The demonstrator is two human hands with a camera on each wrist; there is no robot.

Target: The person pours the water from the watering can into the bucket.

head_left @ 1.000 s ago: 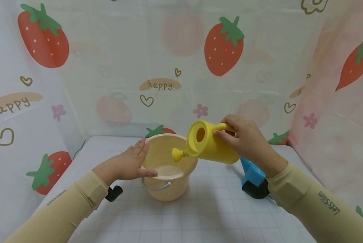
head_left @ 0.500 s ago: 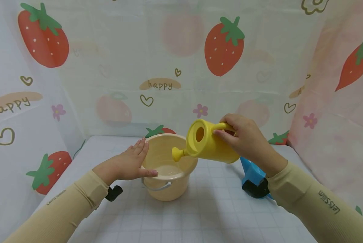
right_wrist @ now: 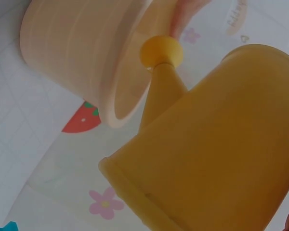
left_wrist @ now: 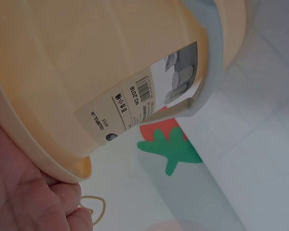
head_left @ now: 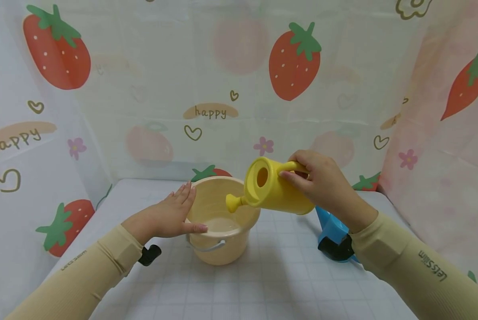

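A peach-coloured plastic bucket [head_left: 223,249] stands upright on the table, its grey handle [head_left: 213,245] hanging down at the front. My left hand [head_left: 165,218] rests on the bucket's left rim with its fingers straight; in the left wrist view the palm lies against the rim, beside a printed label [left_wrist: 139,96]. My right hand [head_left: 323,182] grips the handle of a yellow watering can [head_left: 283,191]. The can is tilted left, its round spout head [head_left: 233,203] over the bucket's opening. From the right wrist, the can [right_wrist: 216,139] fills much of the view and most of that hand is hidden.
A blue object [head_left: 332,229], its kind unclear, lies on the table behind my right forearm, partly covered by a black wrist camera mount [head_left: 336,249]. Another black mount [head_left: 149,255] shows under my left wrist. Strawberry-print sheets [head_left: 239,66] enclose the white gridded table [head_left: 287,284].
The watering can has shifted very slightly to the left in my right hand. My left hand and the bucket have stayed in place.
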